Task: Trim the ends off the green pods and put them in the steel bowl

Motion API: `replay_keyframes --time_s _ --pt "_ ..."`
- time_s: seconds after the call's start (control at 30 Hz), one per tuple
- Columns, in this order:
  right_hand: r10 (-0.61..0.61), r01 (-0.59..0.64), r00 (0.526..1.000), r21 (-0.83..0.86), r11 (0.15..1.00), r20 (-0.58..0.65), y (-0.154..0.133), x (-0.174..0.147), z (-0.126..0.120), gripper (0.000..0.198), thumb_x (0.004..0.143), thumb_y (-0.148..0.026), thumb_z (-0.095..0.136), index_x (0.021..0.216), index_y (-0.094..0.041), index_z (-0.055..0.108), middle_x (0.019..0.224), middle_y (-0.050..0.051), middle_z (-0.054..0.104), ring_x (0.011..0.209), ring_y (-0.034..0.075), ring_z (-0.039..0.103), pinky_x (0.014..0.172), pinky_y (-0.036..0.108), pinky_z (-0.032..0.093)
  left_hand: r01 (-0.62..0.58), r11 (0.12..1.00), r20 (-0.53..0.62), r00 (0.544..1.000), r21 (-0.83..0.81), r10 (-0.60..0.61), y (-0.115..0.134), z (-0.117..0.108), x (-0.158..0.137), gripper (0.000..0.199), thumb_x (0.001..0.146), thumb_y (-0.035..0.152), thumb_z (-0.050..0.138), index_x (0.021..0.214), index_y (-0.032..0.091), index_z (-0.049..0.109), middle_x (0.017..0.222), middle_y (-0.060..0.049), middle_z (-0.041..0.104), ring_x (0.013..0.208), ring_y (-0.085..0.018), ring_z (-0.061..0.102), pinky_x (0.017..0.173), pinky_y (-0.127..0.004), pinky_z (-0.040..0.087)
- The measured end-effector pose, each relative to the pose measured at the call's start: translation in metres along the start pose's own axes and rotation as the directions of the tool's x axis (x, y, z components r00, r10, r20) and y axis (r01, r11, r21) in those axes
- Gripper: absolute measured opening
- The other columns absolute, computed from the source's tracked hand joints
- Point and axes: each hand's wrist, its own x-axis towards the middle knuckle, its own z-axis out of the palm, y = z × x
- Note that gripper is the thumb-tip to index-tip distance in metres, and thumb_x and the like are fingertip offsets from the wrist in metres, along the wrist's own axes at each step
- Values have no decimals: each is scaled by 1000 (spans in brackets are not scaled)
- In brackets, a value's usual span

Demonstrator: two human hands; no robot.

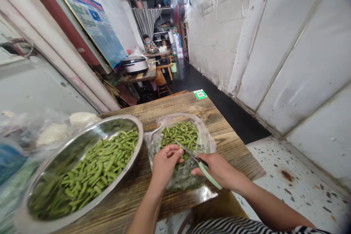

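My right hand (216, 168) grips scissors (207, 175) with pale green handles, the metal blades pointing up and left. Close by the blades, my left hand (166, 161) has its thumb and fingers pinched together; whatever lies between them is too small to make out. Both hands are over a clear plastic bag (210, 142) lying open on the table. Green edamame pods (186, 131) fill the bag. To the left, a large steel basin (139, 128) holds many more edamame pods (101, 168).
The wooden table (227, 146) carries a QR code card (200, 94) at its far edge. Plastic bags (52, 131) crowd beyond the basin at left. Farther back are a rice cooker (135, 65), a stool (161, 78) and a seated person (149, 44). A white wall runs along the right.
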Motion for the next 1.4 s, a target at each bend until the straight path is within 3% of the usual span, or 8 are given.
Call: replay_keyframes --time_s 0.2,0.47,0.8,1.13,1.23,1.3,1.33,1.4 --pt "-8 10 999 53 999 -34 1 -2 -11 37 78 -55 56 86 -18 58 71 1 62 65 16 57 58 21 36 43 930 31 999 -366 -34 10 -4 0 31 59 30 78 76 14 58 82 -1 66 77 -11 64 75 -24 52" --pt "-37 35 999 84 996 20 -6 -7 -11 40 78 -55 57 95 -19 58 79 2 64 69 17 58 61 22 39 102 836 -16 991 -540 -131 16 -3 -3 23 60 19 78 71 14 58 65 2 62 64 -7 61 59 -15 50" --pt "-71 71 996 -10 997 -53 -8 -5 -3 50 78 -60 54 104 -18 58 86 6 64 75 19 58 67 24 39 85 842 -10 994 -532 -107 13 -2 -7 24 56 18 80 66 14 59 63 2 62 65 -8 63 63 -16 53" --pt "-66 62 995 -61 996 -72 -4 -2 -1 40 80 -57 52 79 -18 59 67 3 61 60 15 54 55 21 33 89 873 -37 992 -480 -121 10 -1 -7 30 51 21 82 65 14 57 63 2 61 65 -10 63 63 -19 52" --pt "-68 66 995 -37 997 -67 0 1 0 40 81 -57 51 77 -18 60 65 2 61 60 15 55 55 21 34 -22 929 -113 993 -369 -22 11 -9 -4 30 56 28 79 69 15 55 64 1 63 65 -13 63 66 -25 52" --pt "-57 55 994 -25 998 -98 2 3 -2 38 81 -56 52 78 -19 60 67 2 62 61 16 56 56 21 34 -224 957 -319 935 -184 158 16 -27 0 29 62 34 74 76 16 55 67 0 64 66 -15 64 69 -31 52" --pt "-46 43 992 -28 999 -119 3 4 -3 37 81 -55 52 79 -19 59 67 2 62 61 16 56 56 21 34 -329 944 -441 852 -30 283 21 -39 2 29 65 35 71 81 17 56 71 -1 64 68 -16 64 72 -34 52" --pt "-15 8 988 -47 999 -151 6 5 -6 37 80 -55 54 79 -19 59 67 2 62 60 16 56 55 21 32 -417 831 -599 578 367 554 31 -65 7 30 70 36 66 92 17 58 84 -5 65 81 -21 64 80 -40 48"
